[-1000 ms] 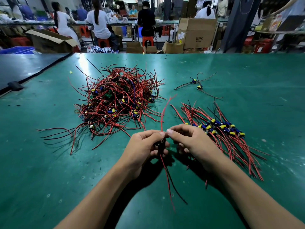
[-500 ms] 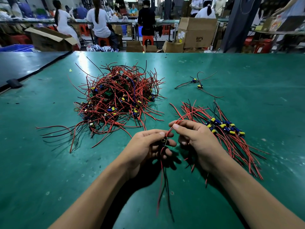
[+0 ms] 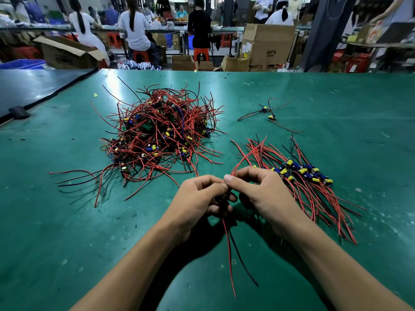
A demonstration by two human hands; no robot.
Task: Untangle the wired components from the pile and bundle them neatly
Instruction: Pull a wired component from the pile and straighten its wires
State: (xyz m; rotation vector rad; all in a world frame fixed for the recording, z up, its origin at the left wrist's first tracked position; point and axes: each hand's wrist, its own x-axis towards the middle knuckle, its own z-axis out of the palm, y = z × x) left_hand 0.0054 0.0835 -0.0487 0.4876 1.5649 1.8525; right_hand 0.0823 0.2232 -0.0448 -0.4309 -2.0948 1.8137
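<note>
A tangled pile (image 3: 159,133) of red and black wired components lies at the middle left of the green table (image 3: 67,232). To its right a sorted bundle (image 3: 301,176) lies fanned out, its yellow and blue parts lined up. My left hand (image 3: 197,198) and my right hand (image 3: 262,194) meet in front of me and both pinch one wired component (image 3: 229,239). Its small dark body is mostly hidden between my fingers. Red and black leads hang toward me, and one red lead arcs up past my right thumb.
Two loose components (image 3: 268,114) lie apart at the back right. A darker table (image 3: 33,86) adjoins on the left, with a black clip (image 3: 19,112) at the seam. Cardboard boxes (image 3: 267,43) and seated people fill the background beyond the far edge.
The red lead above my hands has swung from upright to the right, over the sorted bundle. My right thumb has closed in against my left fingers, and the hanging leads have shifted slightly.
</note>
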